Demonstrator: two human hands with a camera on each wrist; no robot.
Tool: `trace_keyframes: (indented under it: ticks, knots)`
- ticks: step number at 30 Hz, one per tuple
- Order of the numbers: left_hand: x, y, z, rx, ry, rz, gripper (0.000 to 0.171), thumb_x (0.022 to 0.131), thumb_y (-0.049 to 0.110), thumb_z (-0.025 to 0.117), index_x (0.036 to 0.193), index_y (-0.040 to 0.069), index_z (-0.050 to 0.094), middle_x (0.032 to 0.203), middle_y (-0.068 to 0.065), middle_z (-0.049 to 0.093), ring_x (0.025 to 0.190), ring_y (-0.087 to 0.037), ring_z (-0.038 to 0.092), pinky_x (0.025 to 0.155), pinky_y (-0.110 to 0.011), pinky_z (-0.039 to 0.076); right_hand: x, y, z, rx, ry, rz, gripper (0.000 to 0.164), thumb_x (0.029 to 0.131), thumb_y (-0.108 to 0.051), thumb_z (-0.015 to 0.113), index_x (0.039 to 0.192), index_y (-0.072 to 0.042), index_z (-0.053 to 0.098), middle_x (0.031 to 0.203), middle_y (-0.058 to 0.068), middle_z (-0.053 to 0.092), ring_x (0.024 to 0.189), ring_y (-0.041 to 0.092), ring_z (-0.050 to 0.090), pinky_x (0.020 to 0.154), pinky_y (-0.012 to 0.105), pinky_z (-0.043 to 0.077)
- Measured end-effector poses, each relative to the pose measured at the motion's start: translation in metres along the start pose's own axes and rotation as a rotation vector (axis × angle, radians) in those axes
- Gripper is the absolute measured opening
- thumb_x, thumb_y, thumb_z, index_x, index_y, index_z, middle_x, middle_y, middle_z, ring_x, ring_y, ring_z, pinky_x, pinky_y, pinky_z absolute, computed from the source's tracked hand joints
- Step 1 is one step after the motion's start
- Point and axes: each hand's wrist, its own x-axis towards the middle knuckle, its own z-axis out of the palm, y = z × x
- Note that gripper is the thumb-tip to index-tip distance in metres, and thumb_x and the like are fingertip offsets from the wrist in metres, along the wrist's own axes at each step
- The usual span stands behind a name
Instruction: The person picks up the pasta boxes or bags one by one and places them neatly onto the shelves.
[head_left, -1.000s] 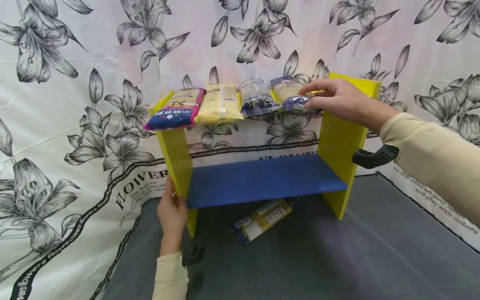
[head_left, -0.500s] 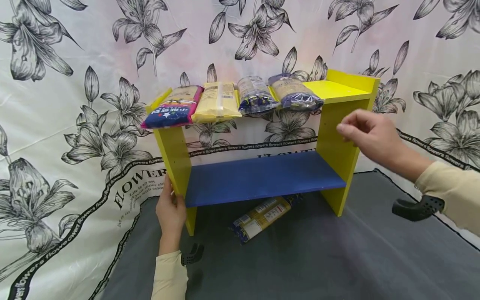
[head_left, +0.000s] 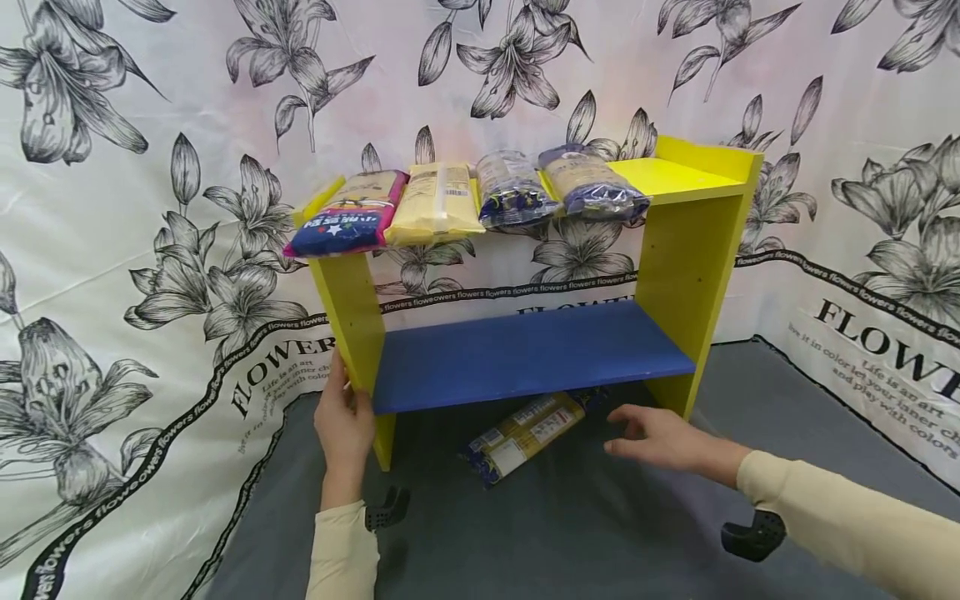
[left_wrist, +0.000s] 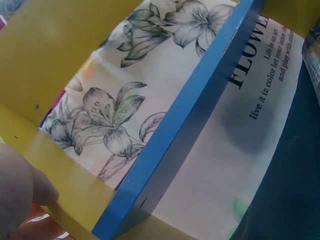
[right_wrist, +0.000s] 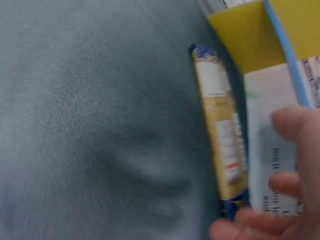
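Note:
My left hand [head_left: 343,429] grips the front edge of the yellow left side panel [head_left: 351,317] of a small shelf, level with its blue board [head_left: 525,354]. In the left wrist view the thumb [left_wrist: 45,189] lies against that panel. On the grey cloth under the blue board lies a long gold-and-blue plastic packet [head_left: 525,437], slanted, its far end partly shaded by the shelf. My right hand [head_left: 660,437] is just right of this packet, fingers loosely bent, holding nothing. The right wrist view shows the packet [right_wrist: 220,125] alongside the fingers, with a small gap hard to judge.
Several bags lie on the yellow top board: a blue-and-pink bag [head_left: 352,212], a pale yellow bag [head_left: 437,204], and two clear-and-blue bags, one [head_left: 516,190] beside the other [head_left: 592,183]. The yellow right side panel [head_left: 686,275] stands behind my right hand. Flower-print cloth hangs behind.
My right hand has let go of the rightmost bag on top, drawn back to the right, then come down beside the packet under the shelf. My left hand has stayed on the side panel.

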Motion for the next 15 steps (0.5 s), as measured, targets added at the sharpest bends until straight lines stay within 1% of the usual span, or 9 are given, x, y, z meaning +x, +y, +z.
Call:
trace_keyframes:
  ticks: [1, 3, 5, 6, 7, 9, 12, 14, 15]
  knots:
    - [0.0, 0.0, 0.0, 0.001, 0.0, 0.003, 0.073, 0.092, -0.009, 0.053, 0.159, 0.019, 0.04, 0.134, -0.028, 0.064, 0.112, -0.049, 0.068, 0.081, -0.061, 0.059, 0.006, 0.002, 0.008, -0.007, -0.02, 0.036, 0.064, 0.094, -0.041, 0.068, 0.141, 0.001, 0.054, 0.118, 0.017, 0.069, 0.093, 0.023, 0.067, 0.073, 0.04, 0.056]
    - [0.001, 0.0, 0.0, -0.001, 0.001, 0.001, 0.073, 0.093, -0.008, 0.053, 0.159, 0.019, 0.04, 0.134, -0.028, 0.064, 0.112, -0.049, 0.068, 0.082, -0.06, 0.059, 0.018, 0.007, 0.022, -0.022, -0.041, 0.098, 0.075, 0.093, -0.044, 0.068, 0.148, 0.003, 0.046, 0.135, 0.027, 0.062, 0.11, 0.039, 0.066, 0.086, 0.05, 0.056]
    - [0.001, 0.0, 0.0, -0.005, -0.002, -0.001, 0.072, 0.093, -0.009, 0.053, 0.159, 0.018, 0.04, 0.134, -0.028, 0.064, 0.113, -0.049, 0.068, 0.082, -0.06, 0.059, 0.032, 0.008, 0.034, -0.023, -0.042, 0.148, 0.083, 0.093, -0.046, 0.068, 0.152, 0.006, 0.04, 0.147, 0.033, 0.051, 0.126, 0.049, 0.057, 0.097, 0.058, 0.052]
    - [0.001, 0.0, 0.0, -0.006, -0.004, -0.002, 0.072, 0.093, -0.008, 0.053, 0.159, 0.018, 0.04, 0.134, -0.028, 0.064, 0.113, -0.049, 0.068, 0.082, -0.06, 0.059, 0.039, 0.008, 0.039, -0.014, -0.036, 0.171, 0.085, 0.093, -0.047, 0.068, 0.153, 0.006, 0.038, 0.149, 0.034, 0.048, 0.131, 0.051, 0.053, 0.101, 0.06, 0.049]
    - [0.001, 0.0, 0.0, -0.007, -0.006, -0.004, 0.072, 0.093, -0.008, 0.053, 0.159, 0.017, 0.04, 0.135, -0.028, 0.064, 0.112, -0.049, 0.068, 0.082, -0.06, 0.059, 0.046, 0.008, 0.044, 0.0, -0.028, 0.185, 0.086, 0.093, -0.046, 0.067, 0.153, 0.007, 0.037, 0.149, 0.035, 0.047, 0.131, 0.052, 0.052, 0.101, 0.061, 0.049]
    - [0.001, -0.001, -0.001, -0.01, -0.01, -0.008, 0.071, 0.093, -0.008, 0.053, 0.159, 0.018, 0.04, 0.135, -0.027, 0.064, 0.112, -0.048, 0.068, 0.081, -0.06, 0.059, 0.061, 0.007, 0.052, 0.046, -0.026, 0.217, 0.086, 0.095, -0.046, 0.066, 0.155, 0.006, 0.034, 0.145, 0.034, 0.052, 0.115, 0.051, 0.062, 0.088, 0.058, 0.054]
    - [0.001, -0.002, 0.0, -0.007, -0.011, -0.012, 0.071, 0.094, -0.007, 0.053, 0.159, 0.019, 0.041, 0.135, -0.027, 0.064, 0.112, -0.048, 0.068, 0.08, -0.06, 0.059, 0.079, 0.003, 0.06, 0.129, -0.021, 0.242, 0.085, 0.097, -0.047, 0.062, 0.159, 0.001, 0.029, 0.146, 0.033, 0.051, 0.108, 0.048, 0.065, 0.073, 0.052, 0.057]
    - [0.001, -0.003, 0.0, -0.002, -0.012, -0.014, 0.071, 0.094, -0.007, 0.053, 0.159, 0.019, 0.04, 0.134, -0.027, 0.064, 0.112, -0.048, 0.069, 0.079, -0.06, 0.06, 0.089, 0.0, 0.065, 0.195, -0.024, 0.255, 0.085, 0.098, -0.048, 0.06, 0.161, -0.003, 0.025, 0.149, 0.032, 0.048, 0.109, 0.049, 0.064, 0.07, 0.052, 0.057]
    - [0.001, -0.003, 0.001, -0.001, -0.011, -0.017, 0.07, 0.095, -0.007, 0.053, 0.159, 0.019, 0.04, 0.134, -0.027, 0.065, 0.111, -0.047, 0.069, 0.078, -0.06, 0.06, 0.094, -0.002, 0.067, 0.222, -0.018, 0.253, 0.086, 0.098, -0.049, 0.059, 0.162, -0.005, 0.023, 0.152, 0.032, 0.044, 0.12, 0.051, 0.06, 0.075, 0.054, 0.058]
